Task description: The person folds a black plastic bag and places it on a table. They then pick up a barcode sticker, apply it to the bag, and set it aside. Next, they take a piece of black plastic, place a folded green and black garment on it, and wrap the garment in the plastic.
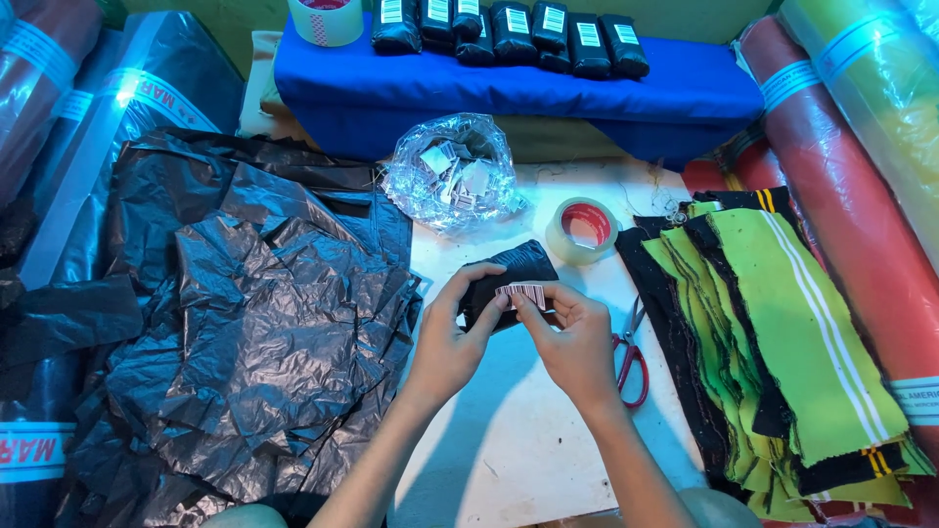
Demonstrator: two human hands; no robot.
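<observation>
Fingers of left hand (452,337) and right hand (577,337) pinch glossy black packet (511,277), pressing striped paper label (521,293); crinkled plastic sheets (264,323) left.

Two bare forearms, sleeveless to the frame edge; left hand (452,337) and right hand (577,337) without gloves, rings or watch.

Small black plastic-wrapped packet (509,279), white striped label (521,292) on front, above white table.
</observation>
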